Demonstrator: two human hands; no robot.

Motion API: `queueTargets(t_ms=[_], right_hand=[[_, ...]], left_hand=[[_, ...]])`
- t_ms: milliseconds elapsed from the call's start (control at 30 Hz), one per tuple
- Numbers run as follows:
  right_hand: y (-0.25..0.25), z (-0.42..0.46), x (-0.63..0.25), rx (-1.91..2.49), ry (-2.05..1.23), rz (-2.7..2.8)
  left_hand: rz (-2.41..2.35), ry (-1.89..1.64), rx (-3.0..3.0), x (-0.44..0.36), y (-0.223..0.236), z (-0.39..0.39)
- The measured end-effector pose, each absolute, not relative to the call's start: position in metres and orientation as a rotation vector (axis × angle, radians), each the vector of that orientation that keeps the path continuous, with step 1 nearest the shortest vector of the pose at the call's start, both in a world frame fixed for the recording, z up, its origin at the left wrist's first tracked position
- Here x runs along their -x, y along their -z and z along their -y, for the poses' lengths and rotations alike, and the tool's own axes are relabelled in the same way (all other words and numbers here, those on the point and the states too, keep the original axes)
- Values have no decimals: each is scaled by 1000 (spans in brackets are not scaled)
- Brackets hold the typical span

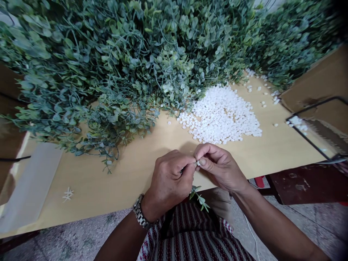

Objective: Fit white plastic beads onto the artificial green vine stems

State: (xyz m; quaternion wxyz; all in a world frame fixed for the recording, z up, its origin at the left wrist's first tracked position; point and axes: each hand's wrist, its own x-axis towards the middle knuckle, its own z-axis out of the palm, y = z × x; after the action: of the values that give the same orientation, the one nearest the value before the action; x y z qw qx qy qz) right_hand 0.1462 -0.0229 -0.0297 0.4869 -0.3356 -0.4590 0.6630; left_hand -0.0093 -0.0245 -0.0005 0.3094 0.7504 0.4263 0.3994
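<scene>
My left hand is closed around an artificial leaf sprig, whose green leaves hang out below the fist over my lap. Between the thumb and forefinger of my right hand is a small white plastic piece. The fingertips of both hands meet at this piece, near the table's front edge; how it sits against the stem is hidden by the fingers. Just beyond my hands lies a loose pile of small white plastic pieces.
A thick heap of artificial foliage covers the back of the table. On the right are a cardboard box and a black metal frame. Small white star-shaped pieces lie at the left, beside a pale translucent strip.
</scene>
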Motion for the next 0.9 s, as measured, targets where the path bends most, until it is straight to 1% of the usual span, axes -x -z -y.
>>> queueTargets(t_ms=[333,400,500,567,667,733,833,900], right_hand=[[27,18,-140,875,-1449,1240],[24,19,-142,951,-1344,1296],[13,26,-151,1036,-987,1377],[5,33,-160,953,-789,1488],[-1,43,-167,752,-774,1792],[1,48,-166,733,-730,1941],[8,51,-158,794,-557,1959],[13,50,-155,840,-531,1896]], left_hand=[[-1188,-1050,-1879,8,2,23],[-1192,-1039,-1829,8,1,22],[-1248,-1067,-1695,11,-1,21],[-1337,-1115,-1605,13,-3,21],[-1448,-1168,-1604,11,-5,20],[-1491,-1191,-1669,9,-3,19],[-1537,-1180,-1787,7,-1,18],[-1564,-1163,-1904,10,-3,21]])
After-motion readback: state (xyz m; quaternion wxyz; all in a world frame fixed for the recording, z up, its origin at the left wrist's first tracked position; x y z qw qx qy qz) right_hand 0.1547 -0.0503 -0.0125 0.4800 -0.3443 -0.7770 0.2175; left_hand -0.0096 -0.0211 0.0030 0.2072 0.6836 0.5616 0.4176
